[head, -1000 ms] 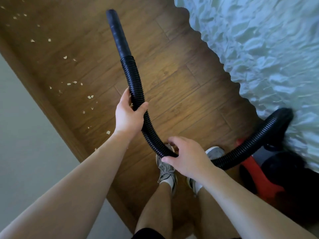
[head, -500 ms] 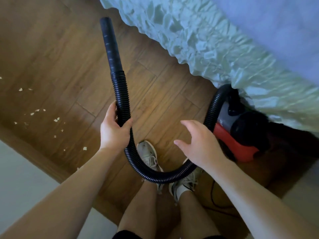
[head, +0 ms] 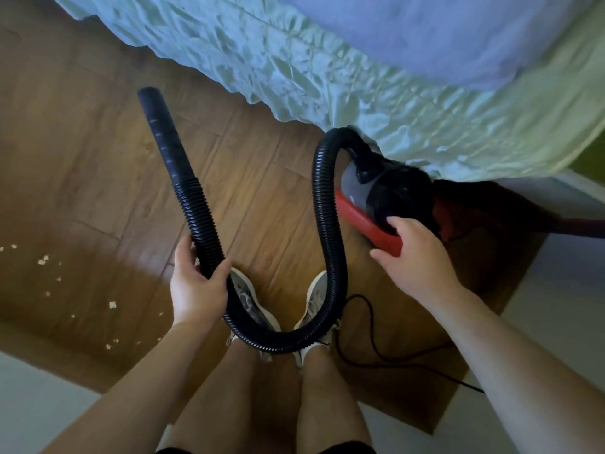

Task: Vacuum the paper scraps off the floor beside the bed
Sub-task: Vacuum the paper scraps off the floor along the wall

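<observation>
Left hand (head: 196, 290), lower centre-left of the frame: fingers and thumb wrapped round the ribbed black hose (head: 327, 224), gripping it just below the smooth nozzle tube (head: 163, 136), which slants up toward the upper left. From that grip the hose sags in a loop across both shoes (head: 248, 299), then climbs at centre-right and arches into the top of the red and black vacuum cleaner (head: 370, 204), which stands on the wooden floor (head: 82, 142) against the bed's pale ruffled skirt (head: 294, 60). Right hand (head: 415, 257), right of centre: fingers lie over the near end of the vacuum body, thumb beside its red lower edge; whether it grips or only touches cannot be told. Paper scraps (head: 113, 304) are scattered on the floor at the lower left, well apart from the nozzle mouth. A dark power cord (head: 370, 309) trails over the floor at lower right.
</observation>
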Demonstrator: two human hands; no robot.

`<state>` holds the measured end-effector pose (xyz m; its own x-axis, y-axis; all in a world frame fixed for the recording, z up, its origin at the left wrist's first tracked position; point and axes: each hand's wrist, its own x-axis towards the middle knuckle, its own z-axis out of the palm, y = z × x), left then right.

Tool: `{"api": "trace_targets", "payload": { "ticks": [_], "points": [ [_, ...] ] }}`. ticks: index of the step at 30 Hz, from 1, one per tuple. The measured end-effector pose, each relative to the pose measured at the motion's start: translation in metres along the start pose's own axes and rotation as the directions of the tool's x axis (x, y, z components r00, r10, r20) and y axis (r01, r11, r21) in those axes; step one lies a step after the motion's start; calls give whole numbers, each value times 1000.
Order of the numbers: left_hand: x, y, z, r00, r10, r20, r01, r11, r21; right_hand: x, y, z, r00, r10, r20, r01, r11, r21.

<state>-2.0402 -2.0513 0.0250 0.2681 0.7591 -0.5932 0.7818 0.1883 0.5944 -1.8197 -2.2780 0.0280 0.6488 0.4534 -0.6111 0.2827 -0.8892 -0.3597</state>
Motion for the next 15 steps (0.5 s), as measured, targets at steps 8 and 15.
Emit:
{"api": "trace_targets", "payload": {
  "ticks": [8,15],
  "points": [
    [-16,-19,35,999,-34,-8,34,999,-7,2,65,26,974,221,43,-222,975,25],
    [-14,-34,60,1000,-12,23,12,1000,-9,10,98,47,939,341,47,-342,939,23]
  ]
}}
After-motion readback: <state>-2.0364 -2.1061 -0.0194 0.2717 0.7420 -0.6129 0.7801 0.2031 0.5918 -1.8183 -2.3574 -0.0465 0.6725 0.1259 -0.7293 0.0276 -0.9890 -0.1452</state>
